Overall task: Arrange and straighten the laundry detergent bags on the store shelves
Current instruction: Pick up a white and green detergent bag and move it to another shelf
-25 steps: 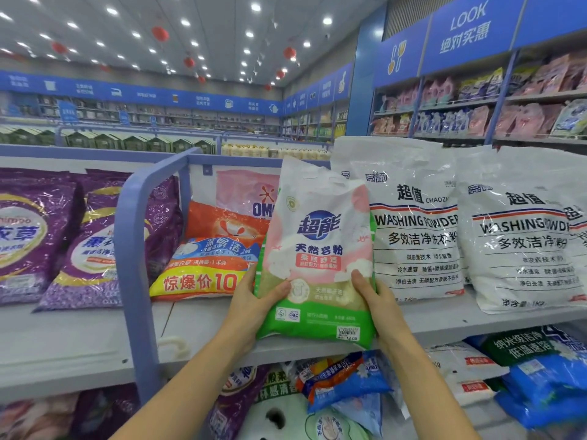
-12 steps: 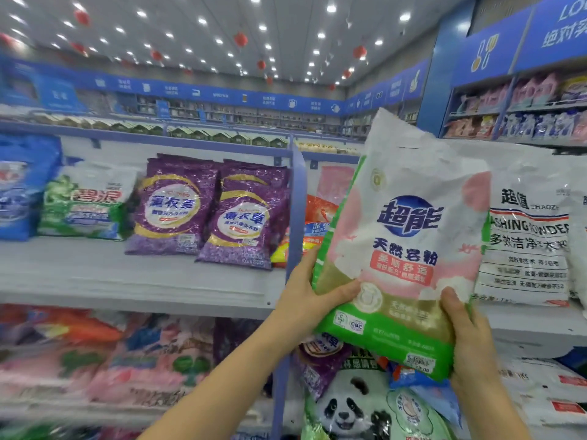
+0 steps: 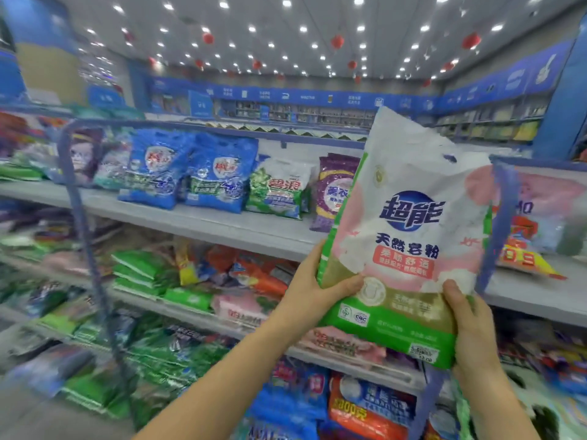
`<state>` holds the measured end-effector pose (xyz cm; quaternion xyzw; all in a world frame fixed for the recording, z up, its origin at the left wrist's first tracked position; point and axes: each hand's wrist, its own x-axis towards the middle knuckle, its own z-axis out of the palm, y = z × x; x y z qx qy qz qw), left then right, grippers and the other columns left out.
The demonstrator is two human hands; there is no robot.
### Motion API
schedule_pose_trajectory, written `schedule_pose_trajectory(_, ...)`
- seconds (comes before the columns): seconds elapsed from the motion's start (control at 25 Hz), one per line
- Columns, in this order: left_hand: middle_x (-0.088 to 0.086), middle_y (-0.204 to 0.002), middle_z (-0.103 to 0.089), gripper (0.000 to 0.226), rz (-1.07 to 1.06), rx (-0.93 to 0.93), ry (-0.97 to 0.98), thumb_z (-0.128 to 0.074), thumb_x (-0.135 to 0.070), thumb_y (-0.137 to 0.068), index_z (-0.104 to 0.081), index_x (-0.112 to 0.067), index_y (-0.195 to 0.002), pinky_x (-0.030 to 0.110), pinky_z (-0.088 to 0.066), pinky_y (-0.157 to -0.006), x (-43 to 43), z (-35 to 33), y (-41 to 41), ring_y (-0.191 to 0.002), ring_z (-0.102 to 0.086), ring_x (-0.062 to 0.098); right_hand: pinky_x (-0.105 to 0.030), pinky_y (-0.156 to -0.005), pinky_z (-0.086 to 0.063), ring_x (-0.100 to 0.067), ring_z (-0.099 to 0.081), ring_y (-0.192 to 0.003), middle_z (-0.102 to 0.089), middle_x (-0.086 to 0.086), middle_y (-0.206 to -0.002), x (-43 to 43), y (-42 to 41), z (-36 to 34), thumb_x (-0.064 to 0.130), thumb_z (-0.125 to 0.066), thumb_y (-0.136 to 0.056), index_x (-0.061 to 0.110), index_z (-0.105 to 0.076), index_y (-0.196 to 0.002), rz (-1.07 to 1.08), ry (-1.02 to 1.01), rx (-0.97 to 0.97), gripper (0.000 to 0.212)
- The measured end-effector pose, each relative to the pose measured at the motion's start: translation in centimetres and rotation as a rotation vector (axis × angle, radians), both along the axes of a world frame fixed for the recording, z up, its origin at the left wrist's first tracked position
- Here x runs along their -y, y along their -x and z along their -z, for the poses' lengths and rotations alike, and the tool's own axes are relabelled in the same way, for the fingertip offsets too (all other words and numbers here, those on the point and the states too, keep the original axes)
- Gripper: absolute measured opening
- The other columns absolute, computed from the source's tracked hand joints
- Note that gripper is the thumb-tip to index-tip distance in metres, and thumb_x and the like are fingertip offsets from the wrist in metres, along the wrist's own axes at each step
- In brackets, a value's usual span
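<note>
Two hands hold one pink, white and green detergent bag up in front of the store shelves, tilted with its top leaning right. Left hand grips the bag's lower left edge, thumb curled over the front. Right hand clasps the lower right corner, thumb on the front, fingers behind. On the upper shelf stand two blue bags, a green-and-white bag and a purple bag.

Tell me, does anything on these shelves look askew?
Yes. The two blue foil bags on the grey upper shelf slump tilted. The pink-and-green plastic bag is tilted off the shelf, between left hand and right hand.
</note>
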<state>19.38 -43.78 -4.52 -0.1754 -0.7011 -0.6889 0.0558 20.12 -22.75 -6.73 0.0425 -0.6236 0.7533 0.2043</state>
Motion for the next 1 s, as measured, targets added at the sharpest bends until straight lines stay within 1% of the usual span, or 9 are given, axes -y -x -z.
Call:
schedule_pose_trajectory(0.12, -0.017, -0.121, -0.06, 0.061, -0.126, 0.013, 0.038, -0.077, -0.036, -0.073, -0.042, -0.048, -0.122, 0.031, -0.049, -0.097, 7.8, 1.1, -2.1, -0.108, -0.06, 0.003, -0.022, -0.054, -0.055, -0.01, -0.069, -0.062, -0.073, 0.005, -0.071, 7.8, -0.3, 0.7, 0.072, -0.076, -0.033, 0.016, -0.063, -0.086, -0.101, 0.006, -0.002, 0.079)
schedule_pose_trajectory(0.28, -0.032, -0.109, -0.061, 0.054, -0.261, 0.07, 0.025, -0.076, -0.04, -0.072, -0.042, -0.056, -0.112, 0.027, -0.049, -0.096, 17.0, 2.3, -4.0, -0.104, -0.058, -0.007, -0.027, -0.055, -0.057, -0.016, -0.07, -0.066, -0.074, 0.002, -0.076, 17.2, 0.7, 1.6, 0.079, -0.074, -0.025, 0.017, -0.063, -0.089, -0.236, -0.035, 0.03, 0.09)
schedule_pose_trajectory(0.36, -0.021, -0.128, -0.055, 0.078, -0.321, 0.103, 0.0, -0.077, -0.048, -0.066, -0.035, -0.047, -0.131, 0.036, -0.045, -0.102, 21.1, 2.9, -4.7, -0.115, -0.056, 0.003, -0.029, -0.059, -0.058, -0.017, -0.07, -0.068, -0.074, 0.001, -0.078, 21.5, 1.6, 2.0, 0.081, -0.072, -0.025, 0.018, -0.063, -0.087, -0.298, -0.069, 0.039, 0.089)
schedule_pose_trajectory(0.44, -0.011, -0.135, -0.053, 0.095, -0.39, 0.135, -0.022, -0.078, -0.049, -0.063, -0.025, -0.04, -0.141, 0.041, -0.044, -0.103, 25.3, 3.8, -4.7, -0.116, -0.057, 0.01, -0.027, -0.056, -0.057, -0.016, -0.069, -0.066, -0.074, 0.001, -0.075, 26.1, 2.9, 2.4, 0.081, -0.072, -0.024, 0.017, -0.063, -0.087, -0.361, -0.084, 0.034, 0.09)
schedule_pose_trajectory(0.56, -0.011, -0.127, -0.059, 0.081, -0.47, 0.135, -0.053, -0.077, -0.045, -0.065, -0.034, -0.043, -0.134, 0.042, -0.047, -0.099, 31.2, 4.3, -4.3, -0.111, -0.061, 0.01, -0.03, -0.058, -0.056, -0.018, -0.068, -0.066, -0.074, -0.001, -0.076, 32.9, 5.4, 2.9, 0.081, -0.072, -0.026, 0.016, -0.063, -0.085, -0.448, -0.1, 0.033, 0.088)
schedule_pose_trajectory(0.72, -0.014, -0.115, -0.064, 0.057, -0.592, 0.12, -0.105, -0.074, -0.04, -0.065, -0.04, -0.058, -0.107, 0.038, -0.054, -0.09, 38.8, 4.1, -2.4, -0.101, -0.066, 0.01, -0.044, -0.07, -0.056, -0.027, -0.069, -0.076, -0.074, -0.004, -0.082, 42.3, 10.2, 3.5, 0.08, -0.072, -0.03, 0.019, -0.066, -0.083, -0.584, -0.099, 0.047, 0.081)
schedule_pose_trajectory(0.8, -0.012, -0.119, -0.063, 0.065, -0.651, 0.13, -0.134, -0.075, -0.041, -0.064, -0.039, -0.057, -0.115, 0.038, -0.054, -0.09, 42.7, 4.1, -1.1, -0.103, -0.065, 0.011, -0.044, -0.069, -0.056, -0.028, -0.068, -0.076, -0.074, -0.005, -0.082, 47.0, 12.4, 3.3, 0.08, -0.073, -0.03, 0.019, -0.067, -0.082, -0.638, -0.096, 0.049, 0.08)
schedule_pose_trajectory(0.88, -0.007, -0.127, -0.059, 0.086, -0.744, 0.143, -0.155, -0.079, -0.049, -0.058, -0.035, -0.047, -0.132, 0.042, -0.051, -0.095, 47.2, 4.5, 0.1, -0.109, -0.063, 0.014, -0.042, -0.07, -0.056, -0.026, -0.069, -0.077, -0.074, -0.007, -0.086, 52.4, 14.7, 3.2, 0.079, -0.073, -0.03, 0.019, -0.068, -0.083, -0.724, -0.101, 0.049, 0.081)
schedule_pose_trajectory(1.0, -0.009, -0.124, -0.062, 0.084, -0.839, 0.159, -0.181, -0.081, -0.053, -0.055, -0.039, -0.047, -0.128, 0.044, -0.049, -0.096, 52.3, 5.4, 0.5, -0.108, -0.063, 0.014, -0.047, -0.08, -0.055, -0.027, -0.07, -0.084, -0.074, -0.005, -0.091, 58.4, 16.1, 3.3, 0.079, -0.073, -0.032, 0.017, -0.067, -0.093, -0.821, -0.129, 0.071, 0.087)
